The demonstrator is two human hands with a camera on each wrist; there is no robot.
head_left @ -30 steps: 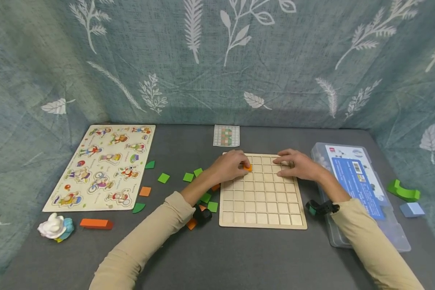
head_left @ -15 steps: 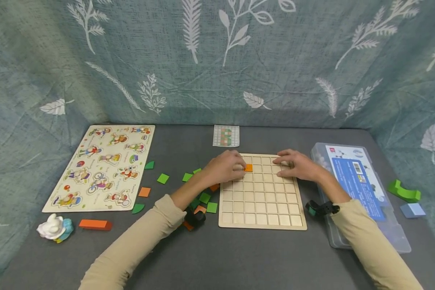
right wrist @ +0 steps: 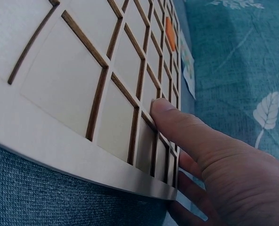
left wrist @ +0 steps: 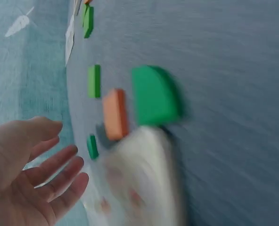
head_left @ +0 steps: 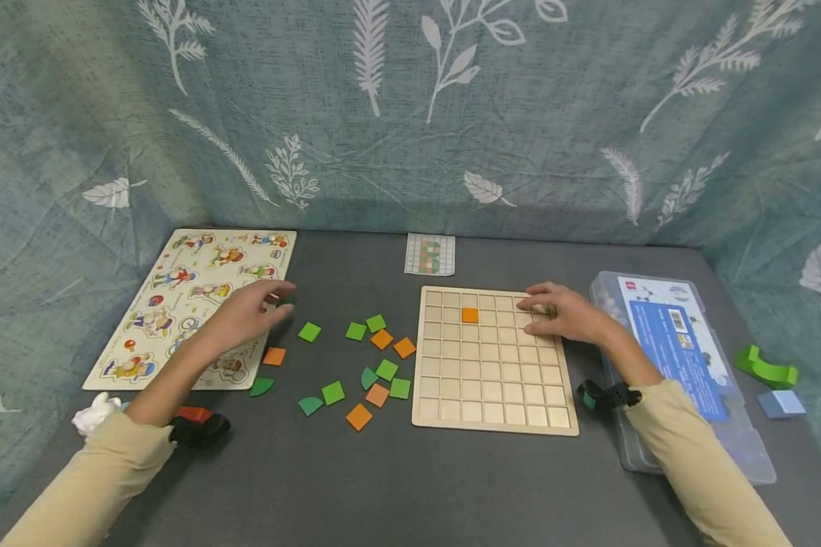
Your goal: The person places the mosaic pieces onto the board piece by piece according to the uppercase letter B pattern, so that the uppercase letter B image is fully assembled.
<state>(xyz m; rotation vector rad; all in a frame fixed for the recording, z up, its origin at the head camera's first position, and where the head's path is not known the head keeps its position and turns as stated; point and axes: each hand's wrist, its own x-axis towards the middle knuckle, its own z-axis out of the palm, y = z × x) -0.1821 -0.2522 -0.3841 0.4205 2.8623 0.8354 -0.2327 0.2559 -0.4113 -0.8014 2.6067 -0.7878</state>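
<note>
My left hand [head_left: 253, 311] is raised over the right side of the picture puzzle board [head_left: 171, 304], holding nothing. In the left wrist view its fingers [left wrist: 59, 174] are loosely bent, near a small dark green piece [left wrist: 92, 147]. At the wooden grid board [head_left: 492, 428], my right hand [head_left: 564, 313] holds the far right corner. The right wrist view shows its thumb on the board's face and its other fingers at the edge, partly hidden. An orange square tile [head_left: 470, 315] lies in a cell near the board's far left.
Between the boards lie loose green squares [head_left: 332, 393], orange squares [head_left: 359, 417] and dark green quarter-rounds [head_left: 310, 406]. A pattern card [head_left: 429, 254] is behind the grid board. A clear plastic case [head_left: 684, 365], a green arch block [head_left: 766, 368] and a blue block [head_left: 782, 404] stand right.
My left hand has let go of the orange tile, leaving it in its cell, and has moved far left to the picture puzzle board. My right hand stays at the grid board's corner.
</note>
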